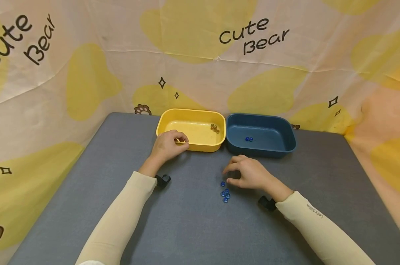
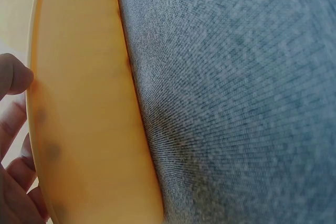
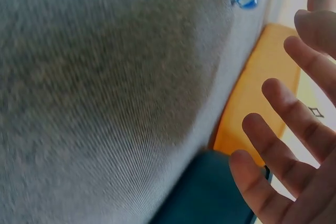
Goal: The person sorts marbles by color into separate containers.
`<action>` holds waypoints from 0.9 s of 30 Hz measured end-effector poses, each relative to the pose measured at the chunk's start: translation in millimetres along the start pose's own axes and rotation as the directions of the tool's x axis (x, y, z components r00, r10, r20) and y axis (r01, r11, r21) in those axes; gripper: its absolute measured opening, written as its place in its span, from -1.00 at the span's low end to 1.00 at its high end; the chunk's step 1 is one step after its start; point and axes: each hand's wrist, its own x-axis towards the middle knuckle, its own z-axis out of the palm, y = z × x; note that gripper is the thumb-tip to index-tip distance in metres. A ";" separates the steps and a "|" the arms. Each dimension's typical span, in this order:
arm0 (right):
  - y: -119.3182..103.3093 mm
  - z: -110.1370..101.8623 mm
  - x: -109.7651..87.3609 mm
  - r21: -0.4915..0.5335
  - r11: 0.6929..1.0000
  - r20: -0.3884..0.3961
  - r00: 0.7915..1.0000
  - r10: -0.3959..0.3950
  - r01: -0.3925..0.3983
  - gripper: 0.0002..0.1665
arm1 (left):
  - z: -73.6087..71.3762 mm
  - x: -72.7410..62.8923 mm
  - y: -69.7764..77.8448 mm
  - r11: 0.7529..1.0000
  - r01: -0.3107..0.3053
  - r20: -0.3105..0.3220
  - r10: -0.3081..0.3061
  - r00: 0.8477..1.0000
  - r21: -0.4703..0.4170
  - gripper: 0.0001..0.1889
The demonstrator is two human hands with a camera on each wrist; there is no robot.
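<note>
My left hand [image 1: 169,145] is at the front left of a yellow plastic bin [image 1: 208,148], holding its rim. In the left wrist view the thumb [image 2: 18,76] meets the rim while the other fingers lie behind the wall. My right hand [image 1: 249,173] hovers over the table with nothing in it, fingers spread apart in the right wrist view. Just left of its fingertips are several blue glass marbles [image 1: 225,193], one of them [image 1: 223,183] apart from the cluster. Several amber marbles [image 1: 214,128] lie in the yellow bin's right end.
A dark blue bin [image 1: 286,150] stands against the yellow one's right side, with two blue marbles [image 1: 249,139] inside. Both bins sit near the back edge of the grey table [image 1: 186,221]. A printed cloth [image 1: 193,33] hangs behind.
</note>
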 end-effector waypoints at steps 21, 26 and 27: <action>-5.4 18.8 6.7 -0.026 1.000 0.057 0.998 -0.016 0.017 -0.85 | 1.8 0.6 -1.5 1.000 0.000 -0.002 0.000 1.000 0.003 -0.93; -4.9 20.4 7.8 -0.037 0.999 0.065 0.998 -0.007 0.009 -0.85 | 2.1 0.2 -1.5 1.000 -0.004 -0.006 0.004 1.000 0.000 -0.93; -4.8 20.5 7.9 -0.038 0.999 0.066 0.998 -0.006 0.008 -0.85 | 2.1 0.1 -1.5 1.000 -0.004 -0.006 0.004 1.000 -0.001 -0.93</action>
